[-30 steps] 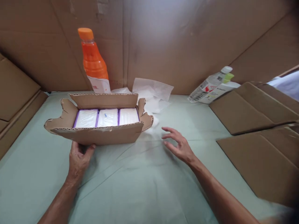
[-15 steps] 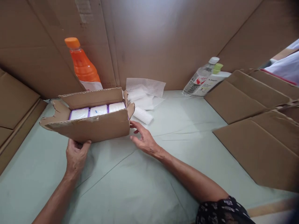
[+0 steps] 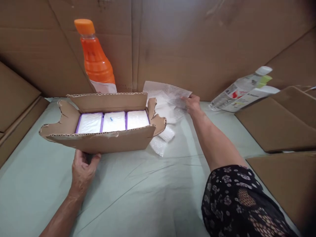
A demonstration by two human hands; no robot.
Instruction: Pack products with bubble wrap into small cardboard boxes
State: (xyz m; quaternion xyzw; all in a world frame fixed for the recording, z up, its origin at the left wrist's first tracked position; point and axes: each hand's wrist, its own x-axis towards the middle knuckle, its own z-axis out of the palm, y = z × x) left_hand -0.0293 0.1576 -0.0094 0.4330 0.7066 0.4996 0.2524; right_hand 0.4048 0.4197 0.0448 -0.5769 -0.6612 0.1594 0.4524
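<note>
An open cardboard box (image 3: 106, 143) holds three white packs with purple edges, such as the middle white pack (image 3: 115, 122). At its front lower edge is my left hand (image 3: 83, 169), thumb against the box and fingers partly hidden at its underside. Farther back on the right, my right hand (image 3: 193, 102) pinches the right corner of a bubble wrap sheet (image 3: 164, 89). More crumpled bubble wrap pieces (image 3: 159, 143) lie below that sheet, beside the box's torn right flaps.
Behind the box stands an orange bottle (image 3: 97, 62). A clear plastic bottle (image 3: 237, 90) and a white bottle (image 3: 242, 102) lean at the back right. Open cardboard flaps (image 3: 283, 121) stick out on the right. Cardboard walls (image 3: 209, 49) enclose the green cloth (image 3: 148, 197).
My right hand has moved from the box's right end to the bubble wrap sheet and taken hold of its corner. Wrap pieces have shifted forward. My left hand stays at the box.
</note>
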